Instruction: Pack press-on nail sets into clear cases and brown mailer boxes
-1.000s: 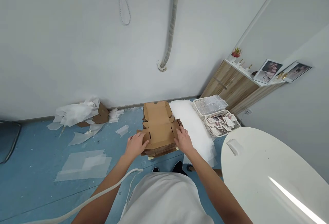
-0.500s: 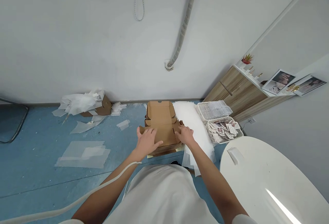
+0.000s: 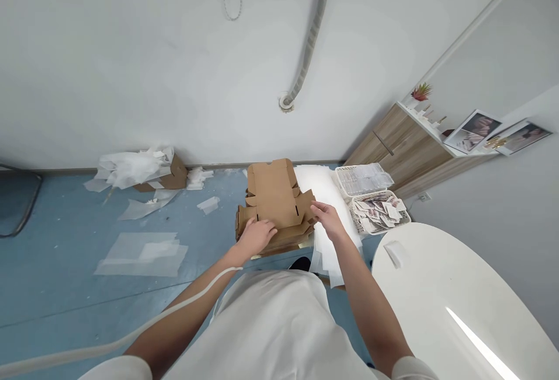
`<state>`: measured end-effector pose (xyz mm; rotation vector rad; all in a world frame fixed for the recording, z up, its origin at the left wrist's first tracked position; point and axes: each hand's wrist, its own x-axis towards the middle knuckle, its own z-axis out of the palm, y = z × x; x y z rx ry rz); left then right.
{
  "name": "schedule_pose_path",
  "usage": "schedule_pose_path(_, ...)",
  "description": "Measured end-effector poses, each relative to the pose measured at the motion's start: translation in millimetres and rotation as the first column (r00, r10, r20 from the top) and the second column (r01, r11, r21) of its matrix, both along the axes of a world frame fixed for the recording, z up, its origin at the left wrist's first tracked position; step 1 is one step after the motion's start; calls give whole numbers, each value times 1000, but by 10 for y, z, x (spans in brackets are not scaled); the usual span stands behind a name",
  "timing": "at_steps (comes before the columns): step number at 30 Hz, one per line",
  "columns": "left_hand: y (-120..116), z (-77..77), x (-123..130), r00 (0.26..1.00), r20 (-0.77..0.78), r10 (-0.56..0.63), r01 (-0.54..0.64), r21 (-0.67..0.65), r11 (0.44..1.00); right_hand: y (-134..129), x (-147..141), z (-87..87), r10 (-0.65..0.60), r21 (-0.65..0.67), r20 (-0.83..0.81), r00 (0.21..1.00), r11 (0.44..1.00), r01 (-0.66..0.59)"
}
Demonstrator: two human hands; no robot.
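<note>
Blank (image 3: 275, 188) lies open and printless on top of the stack (image 3: 286, 246), roughly centre of view; slots show near its low edge. Left hand (image 3: 257, 235) at the blank's 7 o'clock, fingers bent onto the card, thumb apart toward 3 o'clock; grip fairly wide. Right hand (image 3: 327, 220) at 3 to 4 o'clock, grip narrow, thumb and fingers pinching the blank's side flap (image 3: 306, 201), which is tilted up.

From the blank: white sheets (image 3: 321, 194) just beside at 3 o'clock, clear-pack basket (image 3: 363, 180) and card basket (image 3: 379, 212) past them, also about 3. Cabinet (image 3: 406, 144) between 2 and 3, round table (image 3: 454, 298) at 4. Scrap box (image 3: 174, 173) at 9, white scraps (image 3: 133, 167) heaped on it; thin sheets (image 3: 142, 254) on the blue floor (image 3: 56, 293) between 8 and 9.
</note>
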<state>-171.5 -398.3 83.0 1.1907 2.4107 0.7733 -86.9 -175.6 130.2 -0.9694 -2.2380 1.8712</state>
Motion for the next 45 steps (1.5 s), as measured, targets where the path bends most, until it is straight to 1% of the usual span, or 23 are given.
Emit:
schedule_pose_path(2,16,4,-23,999,-38,-15,14,-27,1000,-4,40,17,-22,75,-6,1000,997,23)
schedule_pose_path(4,41,2,-32,996,-85,-23,19,-52,998,-76,92,41,-27,279,-25,999,960,33)
schedule_pose_path(6,67,5,-32,992,-122,-33,25,-71,997,-222,150,68,7,522,-49,999,853,20)
schedule_pose_path(7,77,10,-31,990,-136,-39,29,-75,997,-317,178,73,58,600,-51,997,800,-16)
schedule_pose_path(9,90,30,-34,986,-158,-49,37,-77,996,-518,226,49,253,654,-4,967,732,-189)
schedule_pose_path(11,92,60,-49,981,-183,-57,43,-77,996,-691,260,-34,473,664,115,874,617,-422)
schedule_pose_path(12,90,80,-60,979,-197,-60,45,-80,996,-751,273,-92,507,669,190,841,561,-489)
schedule_pose_path(13,85,102,-71,976,-209,-62,46,-80,996,-788,284,-154,506,661,259,823,529,-532)
schedule_pose_path(14,78,126,-83,974,-220,-58,43,-73,996,-801,295,-213,492,648,300,817,523,-553)
schedule_pose_path(15,67,152,-92,972,-230,-49,37,-57,998,-791,307,-263,480,630,309,821,543,-555)
schedule_pose_path(17,38,203,-102,969,-247,-25,23,-12,1000,-709,328,-320,430,571,239,870,663,-484)
schedule_pose_path(19,1,241,-94,964,-266,-7,17,35,999,-578,338,-309,277,482,124,953,823,-302)
schedule_pose_path(20,-18,254,-82,962,-273,-3,19,54,998,-509,334,-283,149,435,88,985,884,-172)
schedule_pose_path(22,-52,264,-43,960,-279,-6,31,86,996,-394,304,-208,-75,339,66,995,939,49)
schedule_pose_path(23,-65,264,-17,959,-282,-12,42,99,994,-357,278,-167,-133,278,69,989,954,109)
schedule_pose_path(26,-85,258,85,952,-304,-45,89,131,987,-335,178,-66,-117,136,96,989,985,103)
schedule_pose_path(29,-91,276,187,945,-324,-54,110,155,982,-376,106,-18,-36,169,102,994,985,18)
schedule_pose_path(32,-122,340,239,950,-312,8,56,195,979,-386,121,1,-30,364,73,997,931,1)
schedule_pose_path(35,-179,439,216,949,-263,173,-101,267,959,-359,225,20,-58,558,29,998,829,32)
schedule_pose_path(37,-209,494,166,931,-183,317,-251,312,916,-347,328,29,-96,611,-20,995,786,89)
schedule_pose_path(39,-218,511,106,899,-70,433,-388,334,859,-349,450,25,-149,611,-92,985,772,174)
schedule_pose_path(41,-202,478,59,871,47,489,-477,317,820,-358,589,7,-217,582,-160,963,768,269)
schedule_pose_path(45,-104,320,70,846,253,468,-523,232,820,-351,919,-37,-393,468,-239,888,755,460)
